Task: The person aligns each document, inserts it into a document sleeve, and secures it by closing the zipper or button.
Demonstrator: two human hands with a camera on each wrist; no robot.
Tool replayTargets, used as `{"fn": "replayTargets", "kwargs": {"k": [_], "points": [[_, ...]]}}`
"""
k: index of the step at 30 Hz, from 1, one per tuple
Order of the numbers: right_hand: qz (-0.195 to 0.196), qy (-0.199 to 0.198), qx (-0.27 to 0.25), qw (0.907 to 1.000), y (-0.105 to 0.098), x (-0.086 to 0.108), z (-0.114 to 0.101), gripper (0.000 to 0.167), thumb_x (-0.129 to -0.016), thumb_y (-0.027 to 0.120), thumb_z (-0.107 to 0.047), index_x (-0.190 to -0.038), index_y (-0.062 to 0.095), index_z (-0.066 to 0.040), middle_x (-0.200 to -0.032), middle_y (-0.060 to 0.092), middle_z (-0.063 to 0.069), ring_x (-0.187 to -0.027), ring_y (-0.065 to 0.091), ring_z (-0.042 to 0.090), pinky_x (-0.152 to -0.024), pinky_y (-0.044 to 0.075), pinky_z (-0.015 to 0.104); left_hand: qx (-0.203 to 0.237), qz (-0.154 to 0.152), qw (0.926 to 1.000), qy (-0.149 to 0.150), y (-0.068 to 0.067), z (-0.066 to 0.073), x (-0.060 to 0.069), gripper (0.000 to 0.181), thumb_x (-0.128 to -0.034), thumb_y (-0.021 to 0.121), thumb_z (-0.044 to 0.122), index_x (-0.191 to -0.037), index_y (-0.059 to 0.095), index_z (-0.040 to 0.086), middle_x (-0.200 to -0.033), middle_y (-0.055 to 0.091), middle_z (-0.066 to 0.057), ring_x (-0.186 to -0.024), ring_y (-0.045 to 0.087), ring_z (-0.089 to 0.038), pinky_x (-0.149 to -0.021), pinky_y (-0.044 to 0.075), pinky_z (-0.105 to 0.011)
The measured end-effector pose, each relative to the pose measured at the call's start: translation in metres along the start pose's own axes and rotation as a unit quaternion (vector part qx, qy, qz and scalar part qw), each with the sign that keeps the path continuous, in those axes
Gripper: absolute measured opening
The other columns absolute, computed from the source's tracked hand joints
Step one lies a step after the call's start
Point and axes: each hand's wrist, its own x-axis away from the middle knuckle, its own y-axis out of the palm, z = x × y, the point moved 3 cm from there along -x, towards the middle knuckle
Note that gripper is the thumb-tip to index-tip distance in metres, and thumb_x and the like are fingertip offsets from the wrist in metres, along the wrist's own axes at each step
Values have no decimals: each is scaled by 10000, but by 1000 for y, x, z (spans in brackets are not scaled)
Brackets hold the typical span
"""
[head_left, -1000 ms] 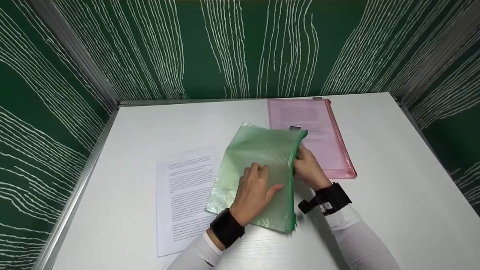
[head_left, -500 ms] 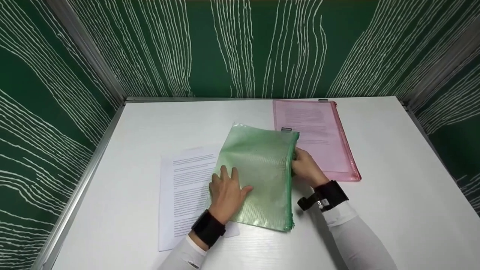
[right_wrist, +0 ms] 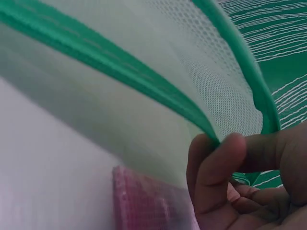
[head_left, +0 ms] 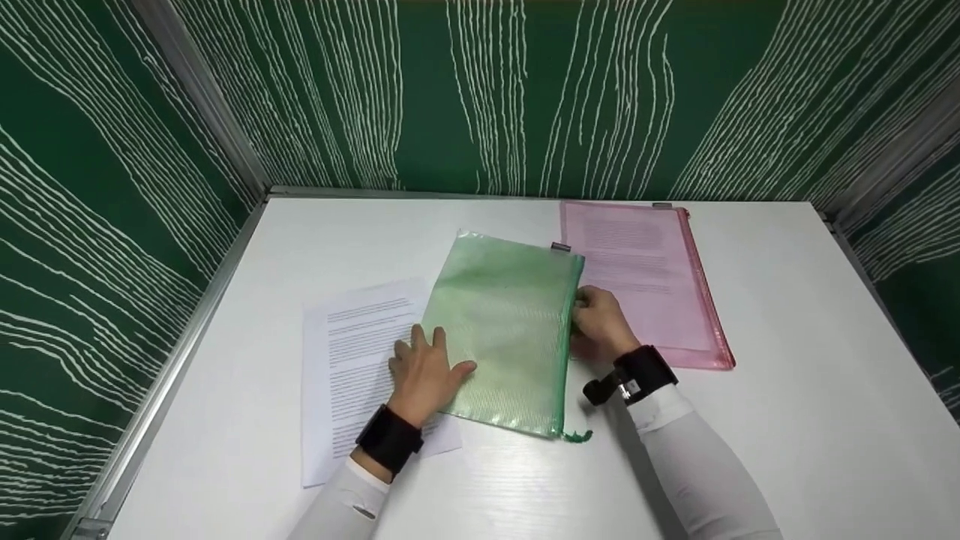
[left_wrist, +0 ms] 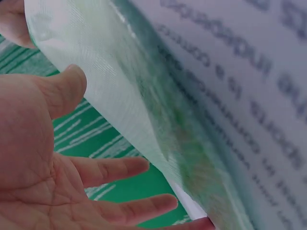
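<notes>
Green pouch has left hand spread at one edge; right hand pinches another

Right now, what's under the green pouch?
Printed paper runs under the green pouch on its left; the pink pouch lies partly under its upper right. How far each continues, and anything else beneath, is covered.

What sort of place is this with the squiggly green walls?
Probably a little work booth for paper jobs: a white table with green walls around three sides, and printed paper and a green folder on it.
</notes>
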Motion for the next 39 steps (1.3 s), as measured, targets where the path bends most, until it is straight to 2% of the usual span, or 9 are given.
{"fn": "replayTargets", "kwargs": {"k": [6,10,13,18,22,27,30,34,39], "points": [[204,123,-270,9994,5,-16,-3,267,-865,522,-51,-1103,545,67,-846,576,120,-614,586,148,-569,510,277,43,-431,9991,-21,-3,-24,-6,818,-759,601,611,-1320,460,33,-1322,365,-280,-1147,350,-552,-834,375,-615],[298,237,-490,9981,8,-22,-6,308,-857,560,-80,-1127,521,64,-914,585,143,-701,623,212,-629,530,315,208,-831,9963,-48,-5,-36,-11,835,-777,587,600,-1368,401,40,-1414,268,-295,-1262,202,-574,-951,257,-666],[377,219,-471,9979,11,-23,-10,308,-846,552,-79,-1120,524,58,-979,577,158,-787,618,248,-697,535,331,270,-983,9948,34,-6,-42,-15,846,-780,593,587,-1387,371,41,-1436,228,-301,-1284,153,-573,-976,213,-674],[440,10,-185,9989,18,-20,-19,305,-830,510,-59,-1112,541,51,-1080,570,179,-845,609,267,-708,534,317,334,-1108,9932,94,-9,-47,-17,867,-770,618,571,-1405,343,49,-1454,198,-287,-1307,125,-552,-1006,196,-653],[450,-499,402,9969,23,-12,-31,288,-827,513,-65,-1091,568,38,-1089,595,177,-903,600,252,-682,506,280,331,-1171,9924,173,-12,-46,-13,877,-776,626,551,-1411,320,29,-1459,191,-282,-1321,144,-521,-1028,199,-623],[320,-1444,761,9861,37,3,-51,261,-811,534,-45,-1055,588,29,-1044,603,181,-901,613,285,-717,497,356,135,-1008,9941,380,-17,-41,0,887,-765,662,514,-1392,330,-19,-1428,245,-295,-1290,242,-499,-1008,274,-585],[175,-1964,771,9773,49,15,-62,238,-806,546,-24,-1036,597,11,-1004,605,169,-858,625,279,-722,509,373,-25,-767,9961,436,-22,-38,10,913,-717,722,489,-1364,364,-47,-1369,326,-297,-1221,341,-474,-943,357,-549],[-107,-2486,805,9652,69,33,-73,228,-800,559,4,-1024,594,-17,-955,611,147,-794,630,249,-693,519,332,-360,-194,9979,500,-29,-35,24,928,-607,802,475,-1250,465,-103,-1117,487,-260,-963,479,-390,-742,451,-458],[-654,-2889,890,9510,98,59,-78,237,-801,562,14,-1033,585,-24,-924,611,139,-747,619,190,-655,510,265,-817,420,9948,433,-29,-33,36,829,-483,841,497,-988,557,-97,-812,485,-152,-737,481,-287,-573,444,-359]]}}
